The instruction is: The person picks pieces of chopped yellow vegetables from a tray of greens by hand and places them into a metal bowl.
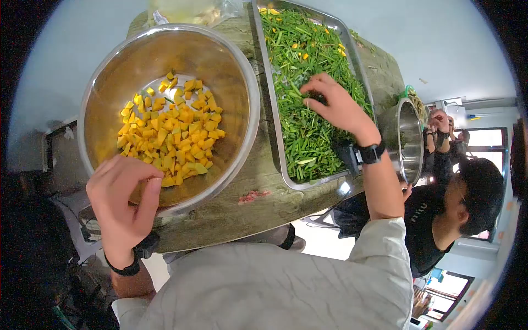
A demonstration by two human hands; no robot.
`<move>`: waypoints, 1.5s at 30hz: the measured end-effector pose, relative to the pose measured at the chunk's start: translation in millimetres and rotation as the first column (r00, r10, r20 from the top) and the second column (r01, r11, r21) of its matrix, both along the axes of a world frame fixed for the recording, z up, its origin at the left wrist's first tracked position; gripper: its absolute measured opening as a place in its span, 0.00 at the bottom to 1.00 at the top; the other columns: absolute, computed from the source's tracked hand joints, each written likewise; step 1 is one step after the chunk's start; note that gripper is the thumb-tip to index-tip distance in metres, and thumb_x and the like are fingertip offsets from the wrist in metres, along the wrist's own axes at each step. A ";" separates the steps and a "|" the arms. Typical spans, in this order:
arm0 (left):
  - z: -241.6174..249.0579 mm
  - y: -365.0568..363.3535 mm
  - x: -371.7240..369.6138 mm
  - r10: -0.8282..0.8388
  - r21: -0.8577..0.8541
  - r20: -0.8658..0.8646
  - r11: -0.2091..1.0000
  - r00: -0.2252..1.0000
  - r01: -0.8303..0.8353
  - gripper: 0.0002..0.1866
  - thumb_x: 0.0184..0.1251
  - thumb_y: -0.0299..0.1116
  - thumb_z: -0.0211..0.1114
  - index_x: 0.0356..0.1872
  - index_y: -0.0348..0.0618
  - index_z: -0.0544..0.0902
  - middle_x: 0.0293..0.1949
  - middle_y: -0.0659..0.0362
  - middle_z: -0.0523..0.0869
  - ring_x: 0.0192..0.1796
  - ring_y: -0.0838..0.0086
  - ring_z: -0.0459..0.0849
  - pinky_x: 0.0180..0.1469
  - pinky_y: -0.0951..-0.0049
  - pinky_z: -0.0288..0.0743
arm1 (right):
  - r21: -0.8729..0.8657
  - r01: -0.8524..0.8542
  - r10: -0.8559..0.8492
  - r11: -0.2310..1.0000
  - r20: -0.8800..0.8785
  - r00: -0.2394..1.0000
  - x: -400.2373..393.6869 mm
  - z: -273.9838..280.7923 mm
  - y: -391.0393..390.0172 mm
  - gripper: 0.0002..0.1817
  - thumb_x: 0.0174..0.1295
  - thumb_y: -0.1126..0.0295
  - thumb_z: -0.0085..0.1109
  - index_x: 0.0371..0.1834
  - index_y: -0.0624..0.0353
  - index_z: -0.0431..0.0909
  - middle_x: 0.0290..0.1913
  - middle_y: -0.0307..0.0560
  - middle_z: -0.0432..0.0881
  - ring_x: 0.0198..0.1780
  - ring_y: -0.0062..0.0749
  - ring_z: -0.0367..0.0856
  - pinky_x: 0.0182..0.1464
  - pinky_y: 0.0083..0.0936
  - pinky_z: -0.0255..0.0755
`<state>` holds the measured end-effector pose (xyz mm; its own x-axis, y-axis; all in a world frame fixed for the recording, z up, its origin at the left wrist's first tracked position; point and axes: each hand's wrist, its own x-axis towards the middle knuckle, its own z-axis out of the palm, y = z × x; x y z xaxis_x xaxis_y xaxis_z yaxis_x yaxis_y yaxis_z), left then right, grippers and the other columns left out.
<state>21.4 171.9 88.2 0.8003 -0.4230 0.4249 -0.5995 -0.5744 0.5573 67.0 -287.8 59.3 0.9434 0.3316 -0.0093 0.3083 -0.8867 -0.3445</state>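
A large steel bowl (242, 132) holds many diced orange-yellow pieces (176, 129). My left hand (124, 192) is over the bowl's near left rim, thumb and fingers curled toward each other; whether something small is between them I cannot make out. To the right lies a steel tray (279, 146) of chopped green stalks (308, 132), with a few yellow pieces near its far end. My right hand (335, 104) is just above the greens, thumb and forefinger apart around a green piece, without a visible grip on it.
Beside the tray on the right stands another steel bowl (410, 137), with a person in black (423, 220) next to it. A plastic bag (192, 11) lies behind the large bowl. Reddish scraps (254, 197) lie near the table's front edge.
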 end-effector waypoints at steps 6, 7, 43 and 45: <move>-0.3 -1.4 -0.2 -0.002 0.031 0.002 1.000 1.000 0.002 0.02 0.58 0.24 0.71 0.32 0.40 0.87 0.31 0.53 0.88 0.33 0.55 0.86 0.39 0.60 0.76 | 0.065 0.069 -0.060 0.995 -0.123 0.991 13.0 20.6 -3.9 0.15 0.75 0.64 0.68 0.60 0.57 0.84 0.59 0.45 0.83 0.58 0.39 0.83 0.58 0.34 0.78; -0.3 -1.7 -0.5 0.005 0.034 -0.008 0.999 1.000 -0.005 0.02 0.58 0.24 0.71 0.32 0.40 0.87 0.31 0.53 0.88 0.33 0.55 0.86 0.39 0.61 0.76 | 0.090 0.110 -0.104 0.990 -0.068 0.992 21.6 19.1 -1.8 0.17 0.75 0.62 0.67 0.62 0.57 0.84 0.60 0.46 0.83 0.59 0.40 0.83 0.59 0.35 0.78; -1.5 1.7 2.2 -0.026 0.045 0.012 0.999 1.000 0.026 0.03 0.58 0.24 0.71 0.33 0.39 0.87 0.32 0.53 0.89 0.34 0.54 0.86 0.39 0.61 0.77 | 0.223 -0.101 0.129 0.970 -0.115 0.985 40.4 19.6 16.2 0.14 0.74 0.61 0.68 0.55 0.58 0.89 0.50 0.50 0.90 0.56 0.41 0.87 0.61 0.36 0.79; -0.3 1.5 2.0 -0.024 0.052 0.011 0.998 1.000 0.024 0.03 0.58 0.24 0.71 0.33 0.39 0.87 0.32 0.53 0.89 0.34 0.54 0.86 0.39 0.61 0.77 | 0.206 -0.046 0.050 0.978 -0.017 0.999 60.2 3.7 15.6 0.14 0.74 0.63 0.69 0.55 0.57 0.89 0.48 0.46 0.89 0.53 0.33 0.85 0.57 0.32 0.79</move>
<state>23.4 173.4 87.8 0.7846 -0.4640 0.4113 -0.6200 -0.5879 0.5196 127.2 -272.2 63.0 0.9267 0.3734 0.0429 0.3390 -0.7808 -0.5248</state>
